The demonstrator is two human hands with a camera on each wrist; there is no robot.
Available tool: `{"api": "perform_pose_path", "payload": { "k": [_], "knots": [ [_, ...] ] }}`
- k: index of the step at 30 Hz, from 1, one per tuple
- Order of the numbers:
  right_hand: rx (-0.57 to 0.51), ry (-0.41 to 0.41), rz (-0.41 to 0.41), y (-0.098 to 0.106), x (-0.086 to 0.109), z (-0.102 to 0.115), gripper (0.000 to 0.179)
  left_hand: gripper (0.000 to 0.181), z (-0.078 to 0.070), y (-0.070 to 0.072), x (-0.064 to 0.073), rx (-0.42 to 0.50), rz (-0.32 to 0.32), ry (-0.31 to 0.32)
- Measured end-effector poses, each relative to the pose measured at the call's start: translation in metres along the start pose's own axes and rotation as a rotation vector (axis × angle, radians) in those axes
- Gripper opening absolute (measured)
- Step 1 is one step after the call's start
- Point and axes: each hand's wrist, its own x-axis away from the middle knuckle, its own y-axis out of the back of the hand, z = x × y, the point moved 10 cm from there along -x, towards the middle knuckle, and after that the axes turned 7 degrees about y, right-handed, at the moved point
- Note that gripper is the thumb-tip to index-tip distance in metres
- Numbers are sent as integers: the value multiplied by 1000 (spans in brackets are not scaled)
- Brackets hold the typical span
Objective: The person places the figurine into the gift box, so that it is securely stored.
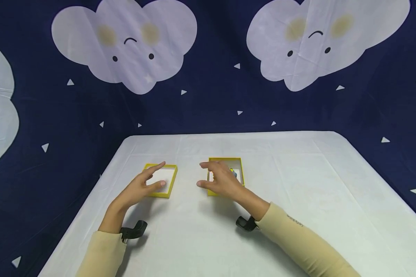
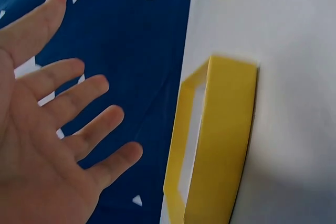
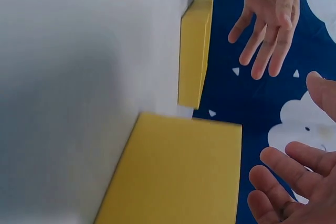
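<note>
Over the shallow yellow box or lid (image 1: 173,181) on the left, my left hand (image 1: 135,189) hovers with fingers spread and holds nothing. Its white inside shows past the thumb. My right hand (image 1: 225,181) is above a deeper yellow box (image 1: 243,175), fingers and thumb apart, nothing between them. Inside that box a small blue and yellow item (image 1: 234,172) shows, partly hidden behind the hand. In the left wrist view, the palm of the left hand (image 2: 42,135) faces the shallow box's yellow side (image 2: 223,135). The right wrist view shows the right hand (image 3: 299,182) beside the deeper box's yellow wall (image 3: 178,171).
A white cloth (image 1: 298,181) covers the table. Behind it hangs a dark blue curtain (image 1: 208,111) with clouds and small white triangles. Black wrist cameras (image 1: 134,231) sit below both hands. A strip of white cloth lies between the two boxes.
</note>
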Motion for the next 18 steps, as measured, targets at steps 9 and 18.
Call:
{"api": "perform_pose_path", "payload": {
  "k": [9,18],
  "knots": [
    [-12,-12,71,-26,-6,14,66,65,18,18,10,-41,51,-50],
    [-13,-2,136,-48,-12,27,72,64,39,38,12,-17,34,-63]
  ]
}}
